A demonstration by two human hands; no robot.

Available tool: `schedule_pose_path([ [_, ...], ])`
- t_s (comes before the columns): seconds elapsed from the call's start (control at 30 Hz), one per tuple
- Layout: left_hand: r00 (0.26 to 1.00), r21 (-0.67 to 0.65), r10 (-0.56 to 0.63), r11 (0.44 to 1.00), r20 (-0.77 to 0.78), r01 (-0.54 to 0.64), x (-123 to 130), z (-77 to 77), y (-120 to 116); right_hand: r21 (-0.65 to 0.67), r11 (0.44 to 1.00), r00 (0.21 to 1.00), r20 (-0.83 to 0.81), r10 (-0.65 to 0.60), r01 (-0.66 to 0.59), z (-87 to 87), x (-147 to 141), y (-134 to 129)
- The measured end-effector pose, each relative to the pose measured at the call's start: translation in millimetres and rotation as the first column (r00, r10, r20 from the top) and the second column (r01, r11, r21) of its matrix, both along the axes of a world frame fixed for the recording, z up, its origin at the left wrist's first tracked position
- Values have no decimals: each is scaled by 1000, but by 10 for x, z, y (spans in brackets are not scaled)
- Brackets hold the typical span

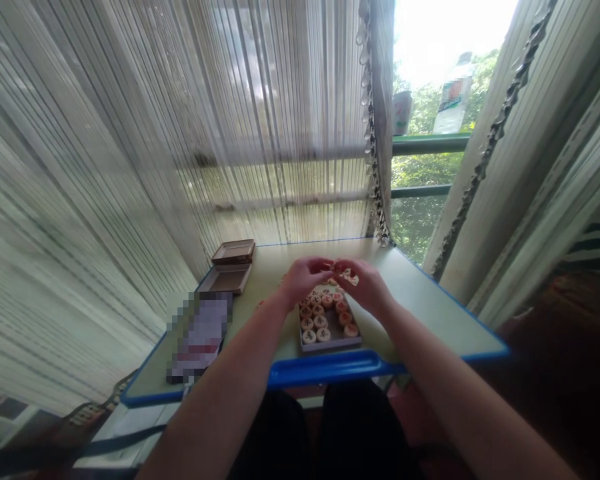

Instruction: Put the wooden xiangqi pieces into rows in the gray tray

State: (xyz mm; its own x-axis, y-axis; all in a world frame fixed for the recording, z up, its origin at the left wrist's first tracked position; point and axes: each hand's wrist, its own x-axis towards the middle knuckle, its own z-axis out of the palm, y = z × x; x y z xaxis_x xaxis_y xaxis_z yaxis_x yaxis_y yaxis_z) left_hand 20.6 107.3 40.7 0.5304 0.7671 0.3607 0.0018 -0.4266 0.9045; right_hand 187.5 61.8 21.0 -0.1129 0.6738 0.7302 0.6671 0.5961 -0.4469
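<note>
My left hand [304,277] and my right hand [364,284] meet over the far end of a shallow box [325,346]. Their fingers are closed, fingertips together, around a small pale thing that looks like a Chinese chess piece [336,266]; fingers partly hide it. Round wooden Chinese chess pieces [323,335] fill the left columns of the box, with black characters on the near ones. More pieces, some with red characters, line its right side [351,330]. Loose pieces [351,277] lie beyond the box, partly covered by my hands.
The pale table [420,313] has a blue rim and a blue front groove [325,369]. At left are a blurred-out phone-like slab [203,333] and two open, shallow boxes [227,278]. String curtains [280,120] hang behind; a bottle [453,100] stands on the window rail.
</note>
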Motion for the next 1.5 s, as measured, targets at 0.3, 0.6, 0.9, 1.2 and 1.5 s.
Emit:
schedule_pose_path([
  [0.3, 999, -70, 46, 996, -14, -47, -15, 4, 17, -63, 995, 997, -13, 77, -77, -10, 14, -1],
  [0.6, 999, -108, 45, 993, -23, -47, -7, 43, -35, -97, 992, 988, -141, 68, -82, 20, 0, -19],
  [0.9, 997, -265, -27, 964, -68, 8, -43, 83, -68, -158, 964, 943, -289, 163, -215, 14, -26, -37],
  [1.2, 989, -221, -4, 975, -147, -29, -56, 108, -69, -12, 998, 995, -78, 54, -55, 43, 1, -63],
  [1.5, 914, -54, 114, 988, -389, -147, -134, 189, -52, -126, 991, 999, -3, 53, -53, 91, 59, -95],
])
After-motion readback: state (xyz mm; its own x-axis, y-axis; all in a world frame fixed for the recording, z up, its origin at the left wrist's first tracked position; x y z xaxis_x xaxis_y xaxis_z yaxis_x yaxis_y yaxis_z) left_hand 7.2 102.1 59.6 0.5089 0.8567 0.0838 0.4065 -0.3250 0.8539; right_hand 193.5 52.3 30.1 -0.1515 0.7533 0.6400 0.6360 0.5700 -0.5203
